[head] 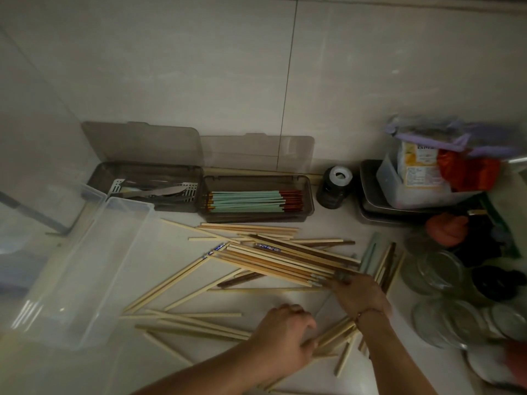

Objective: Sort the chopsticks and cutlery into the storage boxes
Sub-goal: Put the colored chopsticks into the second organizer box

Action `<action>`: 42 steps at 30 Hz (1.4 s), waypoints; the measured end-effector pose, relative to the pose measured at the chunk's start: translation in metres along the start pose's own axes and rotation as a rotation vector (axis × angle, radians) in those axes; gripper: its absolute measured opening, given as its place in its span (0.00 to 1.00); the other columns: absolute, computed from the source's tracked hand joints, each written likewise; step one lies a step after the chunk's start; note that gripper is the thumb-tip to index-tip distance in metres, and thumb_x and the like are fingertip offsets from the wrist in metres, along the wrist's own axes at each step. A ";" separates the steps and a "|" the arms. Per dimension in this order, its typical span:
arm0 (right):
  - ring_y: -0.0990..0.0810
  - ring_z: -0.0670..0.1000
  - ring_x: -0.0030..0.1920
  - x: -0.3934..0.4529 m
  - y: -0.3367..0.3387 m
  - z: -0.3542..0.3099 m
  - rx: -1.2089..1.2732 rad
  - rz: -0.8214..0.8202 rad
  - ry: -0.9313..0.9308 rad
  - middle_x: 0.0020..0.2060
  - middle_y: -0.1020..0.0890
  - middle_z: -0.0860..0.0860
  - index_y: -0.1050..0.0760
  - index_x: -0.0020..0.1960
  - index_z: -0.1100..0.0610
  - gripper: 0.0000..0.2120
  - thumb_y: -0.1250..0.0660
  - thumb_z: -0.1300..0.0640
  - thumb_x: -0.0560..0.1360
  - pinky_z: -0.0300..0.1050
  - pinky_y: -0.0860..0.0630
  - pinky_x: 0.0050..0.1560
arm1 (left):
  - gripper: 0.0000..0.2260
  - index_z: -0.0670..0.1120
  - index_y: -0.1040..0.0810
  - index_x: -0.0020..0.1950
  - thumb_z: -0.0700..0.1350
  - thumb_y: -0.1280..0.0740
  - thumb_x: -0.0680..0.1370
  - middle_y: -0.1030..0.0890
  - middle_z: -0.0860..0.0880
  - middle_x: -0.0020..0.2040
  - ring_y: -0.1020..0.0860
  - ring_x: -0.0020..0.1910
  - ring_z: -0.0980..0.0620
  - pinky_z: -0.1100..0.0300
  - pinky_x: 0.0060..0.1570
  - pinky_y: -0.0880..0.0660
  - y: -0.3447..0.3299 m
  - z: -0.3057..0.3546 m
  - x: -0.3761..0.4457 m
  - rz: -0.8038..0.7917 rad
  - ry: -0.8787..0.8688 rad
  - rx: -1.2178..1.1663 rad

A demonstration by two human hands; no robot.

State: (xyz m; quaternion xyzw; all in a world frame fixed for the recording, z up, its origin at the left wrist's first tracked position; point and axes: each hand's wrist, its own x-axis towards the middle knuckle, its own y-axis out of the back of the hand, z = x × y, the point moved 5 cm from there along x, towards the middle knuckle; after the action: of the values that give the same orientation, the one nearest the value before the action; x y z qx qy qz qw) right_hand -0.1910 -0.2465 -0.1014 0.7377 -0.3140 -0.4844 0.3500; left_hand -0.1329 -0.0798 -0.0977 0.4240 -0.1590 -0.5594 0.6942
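A: Your right hand [356,295] has its fingers on the ends of a bundle of brown chopsticks [273,262], gathering them; whether it truly grasps them, I cannot tell. Your left hand [285,334] curls around pale chopsticks [336,334] low on the counter [171,238].

B: How far along are you?

A: Partway, I judge. 1 grey box [256,212] already holds green-and-red chopsticks [253,201]; the other grey box [148,169] holds cutlery [162,192]. Both lids stand open.

B: And what is left?

A: Many loose chopsticks [194,323] lie scattered, and the clear bin [94,266] beside them looks empty.
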 end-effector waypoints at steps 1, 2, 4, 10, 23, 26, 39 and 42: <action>0.23 0.51 0.44 -0.001 -0.002 0.003 0.032 -0.017 -0.002 0.48 0.18 0.50 0.19 0.53 0.47 0.18 0.36 0.37 0.72 0.42 0.28 0.42 | 0.15 0.50 0.23 0.60 0.55 0.36 0.77 0.22 0.49 0.58 0.26 0.59 0.50 0.57 0.59 0.29 0.005 -0.002 0.001 0.048 0.023 -0.039; 0.21 0.51 0.45 -0.003 -0.004 0.005 0.086 -0.026 -0.008 0.47 0.17 0.50 0.18 0.52 0.47 0.18 0.35 0.36 0.71 0.42 0.26 0.43 | 0.16 0.50 0.25 0.62 0.55 0.36 0.77 0.22 0.49 0.58 0.25 0.58 0.50 0.58 0.57 0.28 0.010 -0.004 0.002 0.101 0.053 -0.081; 0.19 0.53 0.44 -0.007 -0.006 0.005 0.226 -0.042 -0.022 0.42 0.16 0.51 0.17 0.42 0.51 0.15 0.32 0.39 0.70 0.45 0.24 0.44 | 0.17 0.52 0.27 0.65 0.56 0.35 0.77 0.22 0.52 0.56 0.24 0.53 0.52 0.61 0.52 0.28 0.018 -0.009 0.004 0.179 0.121 -0.184; 0.22 0.51 0.28 -0.037 -0.019 -0.014 0.468 -0.110 0.002 0.22 0.21 0.49 0.19 0.27 0.54 0.16 0.30 0.50 0.71 0.47 0.25 0.36 | 0.07 0.53 0.18 0.47 0.42 0.30 0.74 0.18 0.56 0.37 0.21 0.35 0.62 0.61 0.42 0.22 0.031 -0.026 0.009 0.246 0.225 -0.621; 0.26 0.42 0.28 -0.073 0.005 -0.067 0.131 0.063 0.473 0.25 0.24 0.43 0.27 0.30 0.47 0.14 0.32 0.45 0.72 0.36 0.31 0.31 | 0.07 0.52 0.29 0.41 0.50 0.39 0.79 0.25 0.53 0.35 0.26 0.35 0.58 0.60 0.37 0.28 0.095 -0.017 -0.010 0.141 -0.091 -0.339; 0.26 0.41 0.31 -0.077 0.001 -0.077 0.132 0.057 0.609 0.30 0.24 0.40 0.28 0.34 0.47 0.09 0.30 0.51 0.71 0.32 0.33 0.31 | 0.10 0.49 0.27 0.39 0.55 0.36 0.75 0.22 0.53 0.36 0.23 0.38 0.56 0.58 0.40 0.24 0.104 -0.019 -0.013 0.130 -0.065 -0.387; 0.26 0.53 0.46 -0.087 0.008 -0.120 -0.031 0.397 1.115 0.45 0.24 0.46 0.20 0.49 0.46 0.13 0.43 0.46 0.79 0.46 0.28 0.42 | 0.12 0.46 0.19 0.44 0.28 0.30 0.71 0.18 0.52 0.36 0.24 0.35 0.60 0.66 0.38 0.28 0.133 -0.073 -0.016 -0.019 0.208 -0.870; 0.27 0.60 0.52 -0.074 0.017 -0.131 -0.241 0.558 1.253 0.52 0.22 0.51 0.18 0.51 0.48 0.11 0.38 0.51 0.74 0.53 0.29 0.48 | 0.13 0.52 0.17 0.43 0.33 0.30 0.74 0.15 0.53 0.40 0.19 0.40 0.60 0.64 0.43 0.25 0.166 -0.098 -0.009 0.052 0.184 -0.636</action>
State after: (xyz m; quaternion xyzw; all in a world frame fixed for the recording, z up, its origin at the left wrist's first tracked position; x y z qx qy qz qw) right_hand -0.0954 -0.1688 -0.0133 0.7260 -0.1747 0.1090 0.6561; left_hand 0.0385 -0.0289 -0.0259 0.2308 0.0762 -0.5225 0.8173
